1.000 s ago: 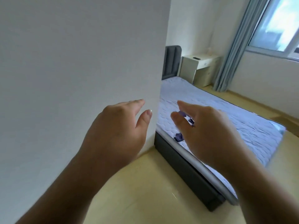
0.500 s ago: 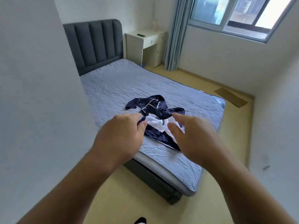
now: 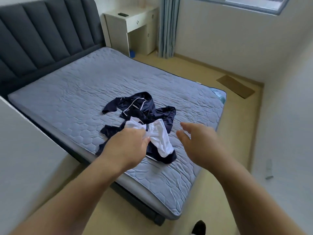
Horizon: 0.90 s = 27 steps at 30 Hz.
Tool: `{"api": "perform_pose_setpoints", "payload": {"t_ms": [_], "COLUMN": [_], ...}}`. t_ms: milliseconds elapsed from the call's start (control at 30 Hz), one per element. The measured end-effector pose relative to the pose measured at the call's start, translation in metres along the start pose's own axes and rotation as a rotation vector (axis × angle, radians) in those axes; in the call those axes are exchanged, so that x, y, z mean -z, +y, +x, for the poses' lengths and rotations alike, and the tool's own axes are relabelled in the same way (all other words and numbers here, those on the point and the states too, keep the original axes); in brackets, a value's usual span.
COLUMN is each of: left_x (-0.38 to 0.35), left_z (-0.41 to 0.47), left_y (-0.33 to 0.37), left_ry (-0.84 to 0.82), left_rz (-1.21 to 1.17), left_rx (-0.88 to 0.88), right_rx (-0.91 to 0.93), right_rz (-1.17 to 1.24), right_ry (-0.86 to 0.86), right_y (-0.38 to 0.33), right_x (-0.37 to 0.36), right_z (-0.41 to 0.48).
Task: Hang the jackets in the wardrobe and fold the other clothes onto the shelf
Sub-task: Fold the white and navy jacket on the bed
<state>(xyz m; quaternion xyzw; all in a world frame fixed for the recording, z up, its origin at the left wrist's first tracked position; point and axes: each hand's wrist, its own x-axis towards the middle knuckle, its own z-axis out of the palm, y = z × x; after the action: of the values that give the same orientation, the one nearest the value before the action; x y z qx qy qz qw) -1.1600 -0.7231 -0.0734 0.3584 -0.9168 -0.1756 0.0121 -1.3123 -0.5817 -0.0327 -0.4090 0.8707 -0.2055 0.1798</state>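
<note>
Two hands: one left hand [image 3: 128, 146], one right hand [image 3: 199, 141]. One white garment [image 3: 160, 139] at the left hand's fingertips. One navy heap [image 3: 144, 107] just beyond it; its pieces cannot be counted. One bed [image 3: 76, 92] beneath both hands. Well beyond the right hand: one desk [image 3: 122, 29], one remote [image 3: 123, 14], one curtain [image 3: 166, 28], one cardboard sheet [image 3: 235, 86].

window [image 3: 254, 1] cut off (top edge), nightstand item [image 3: 123, 14] unidentifiable

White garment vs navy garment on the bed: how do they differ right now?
Colour: the white garment is white with a dark band; the navy garment is glossy with white piping. Layering: the white garment lies on the navy garment, which spreads wider. Contact: the left hand pinches the white garment; the navy garment is not visibly held. Shared: both lie crumpled on the bed.
</note>
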Motion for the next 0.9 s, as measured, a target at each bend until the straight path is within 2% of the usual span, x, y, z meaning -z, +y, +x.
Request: {"api": "perform_pose_setpoints", "payload": {"t_ms": [167, 300, 467, 600, 700, 800, 900], "left_x": [-0.057, -0.102, -0.172, -0.239, -0.300, -0.369, -0.432], "left_z": [0.049, 0.080, 0.131, 0.182, 0.232, 0.280, 0.313], "left_y": [0.065, 0.100, 0.112, 0.103, 0.087, 0.071, 0.055], "left_ry": [-0.068, -0.169, -0.346, -0.432, -0.437, -0.494, -0.433], "left_rz": [-0.107, -0.132, -0.181, -0.356, -0.618, -1.000, -1.297], "left_rx": [0.226, 0.322, 0.445, 0.592, 0.813, 1.146, 1.483], "right_rx": [0.021, 0.047, 0.033, 0.011, 0.005, 0.026, 0.019], "right_rz": [-0.026, -0.058, -0.066, -0.104, -0.139, -0.162, -0.159], "right_ry": [-0.145, -0.270, -0.416, -0.546, -0.624, -0.709, -0.870], "right_y": [0.094, 0.145, 0.195, 0.230, 0.260, 0.298, 0.332], "right_x": [0.030, 0.029, 0.004, -0.022, -0.051, -0.091, -0.131], "right_z": [0.062, 0.110, 0.173, 0.230, 0.282, 0.337, 0.387]}}
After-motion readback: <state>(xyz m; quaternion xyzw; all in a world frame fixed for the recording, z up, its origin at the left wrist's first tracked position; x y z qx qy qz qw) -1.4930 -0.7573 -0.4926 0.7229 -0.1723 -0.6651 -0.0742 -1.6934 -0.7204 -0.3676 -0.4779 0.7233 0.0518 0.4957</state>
